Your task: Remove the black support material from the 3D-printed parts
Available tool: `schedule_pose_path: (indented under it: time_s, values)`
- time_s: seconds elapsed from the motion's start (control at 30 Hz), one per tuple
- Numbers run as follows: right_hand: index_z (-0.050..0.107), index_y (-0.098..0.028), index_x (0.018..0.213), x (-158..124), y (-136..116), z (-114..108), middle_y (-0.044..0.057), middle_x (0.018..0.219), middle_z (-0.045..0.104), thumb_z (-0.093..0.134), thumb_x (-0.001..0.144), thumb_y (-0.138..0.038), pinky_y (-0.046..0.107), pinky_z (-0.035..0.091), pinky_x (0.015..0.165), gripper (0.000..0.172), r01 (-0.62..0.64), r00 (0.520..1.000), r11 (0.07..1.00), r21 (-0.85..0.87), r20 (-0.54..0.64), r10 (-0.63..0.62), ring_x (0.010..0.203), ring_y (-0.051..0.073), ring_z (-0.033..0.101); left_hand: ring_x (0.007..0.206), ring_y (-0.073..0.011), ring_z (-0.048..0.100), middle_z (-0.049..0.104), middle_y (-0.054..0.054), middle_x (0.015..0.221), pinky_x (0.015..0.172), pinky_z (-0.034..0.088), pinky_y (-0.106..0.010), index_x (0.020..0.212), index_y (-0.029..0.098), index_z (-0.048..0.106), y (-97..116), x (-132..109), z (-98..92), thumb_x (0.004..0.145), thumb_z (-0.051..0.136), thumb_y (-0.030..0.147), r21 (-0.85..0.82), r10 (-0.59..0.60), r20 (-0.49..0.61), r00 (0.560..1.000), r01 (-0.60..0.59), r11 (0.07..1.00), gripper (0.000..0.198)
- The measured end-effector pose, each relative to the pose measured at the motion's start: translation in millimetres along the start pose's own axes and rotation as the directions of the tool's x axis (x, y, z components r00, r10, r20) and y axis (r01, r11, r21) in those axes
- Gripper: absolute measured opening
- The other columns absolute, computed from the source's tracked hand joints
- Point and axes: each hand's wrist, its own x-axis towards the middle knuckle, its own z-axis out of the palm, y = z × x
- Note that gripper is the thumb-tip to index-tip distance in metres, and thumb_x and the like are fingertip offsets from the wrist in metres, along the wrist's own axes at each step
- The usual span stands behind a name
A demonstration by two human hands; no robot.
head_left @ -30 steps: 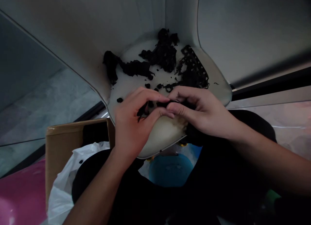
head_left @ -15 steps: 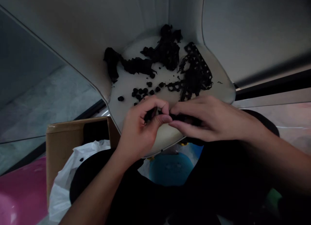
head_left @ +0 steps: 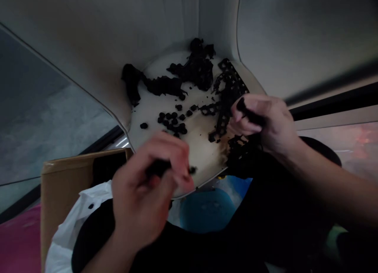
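Observation:
My left hand [head_left: 147, 194], blurred by motion, is over the seat's front left with thumb and fingers pinched. A small black piece [head_left: 192, 170] shows at its fingertips; its shape is smeared. Higher and to the right, my right hand [head_left: 274, 123] is closed around a black rubbery strip [head_left: 251, 115]. More dark perforated material [head_left: 240, 153] lies just below that hand; I cannot tell whether it joins the strip. Between the hands, several small round black pieces [head_left: 174, 121] are clustered on the pale chair seat [head_left: 201, 147].
Torn black scraps [head_left: 197, 68] and a perforated black sheet [head_left: 228, 88] lie toward the seat's back. At lower left stands a cardboard box [head_left: 62, 186] with a white plastic bag [head_left: 85, 206]. A blue stool-like surface [head_left: 206, 210] shows below the seat.
My hands were together over the seat's front and are now apart. The left moved left and down with a small black piece; the right rose with the black strip.

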Motion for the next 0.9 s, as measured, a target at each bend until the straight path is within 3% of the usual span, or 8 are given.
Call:
schedule_pose_path:
  time_s: [0.13,0.3,0.4,0.53,0.7,0.9]
  values:
    - [0.084,-0.02,0.101,-1,0,8,-0.003,0.069,0.062,0.077,0.107,-0.038,0.024,0.034,0.051,0.02,-0.027,0.979,0.988,-0.149,0.194,0.056,0.056,0.007,0.047,0.088,-0.0149,0.065,0.07,0.001,0.091,0.08,0.053,-0.032,0.094,0.024,0.07,-9,15,-4.6,0.103,0.079,0.015,0.194,-0.078,-0.015,0.997,0.079,0.978,0.015]
    - [0.085,-0.025,0.11,-5,2,19,-0.001,0.095,0.079,0.085,0.101,-0.033,0.023,0.05,0.065,0.011,0.022,0.983,0.956,-0.294,0.182,0.034,0.077,0.01,0.067,0.084,-0.0126,0.069,0.076,0.004,0.091,0.076,0.055,-0.028,0.096,0.023,0.072,-18,18,-1.6,0.1,0.082,0.013,0.372,-0.071,-0.046,0.996,0.084,0.925,0.016]
    - [0.084,-0.025,0.105,-3,2,22,-0.001,0.093,0.079,0.087,0.099,-0.036,0.027,0.055,0.07,0.013,0.057,0.986,0.938,-0.343,0.166,0.001,0.079,0.013,0.071,0.089,-0.0123,0.07,0.079,0.004,0.099,0.08,0.056,-0.028,0.104,0.024,0.074,-18,13,-2.1,0.099,0.083,0.011,0.445,-0.021,-0.08,0.997,0.054,0.894,0.017]
    - [0.082,-0.025,0.1,-1,1,20,0.0,0.093,0.082,0.093,0.094,-0.038,0.031,0.056,0.073,0.018,0.193,0.971,0.843,-0.501,0.224,-0.089,0.081,0.017,0.075,0.092,-0.0123,0.069,0.078,0.002,0.105,0.082,0.057,-0.028,0.116,0.023,0.078,-18,13,-3.3,0.102,0.079,0.011,0.518,0.036,-0.011,0.999,-0.025,0.855,0.019]
    - [0.079,-0.022,0.103,1,-8,8,-0.001,0.087,0.08,0.087,0.1,-0.035,0.03,0.049,0.066,0.016,0.373,0.897,0.696,-0.614,0.43,-0.102,0.07,0.014,0.071,0.096,-0.0155,0.072,0.078,0.0,0.103,0.085,0.058,-0.031,0.103,0.023,0.077,-19,22,-3.5,0.104,0.071,0.003,0.551,0.048,0.145,0.988,-0.121,0.826,0.021]
    - [0.071,-0.018,0.105,3,-11,2,0.003,0.091,0.075,0.068,0.113,-0.04,0.031,0.047,0.073,0.024,0.387,0.88,0.645,-0.659,0.473,-0.044,0.08,0.017,0.07,0.097,-0.0167,0.067,0.069,-0.002,0.101,0.086,0.056,-0.031,0.103,0.022,0.063,-26,29,2.2,0.105,0.058,0.001,0.557,-0.011,0.235,0.972,-0.125,0.821,0.022]
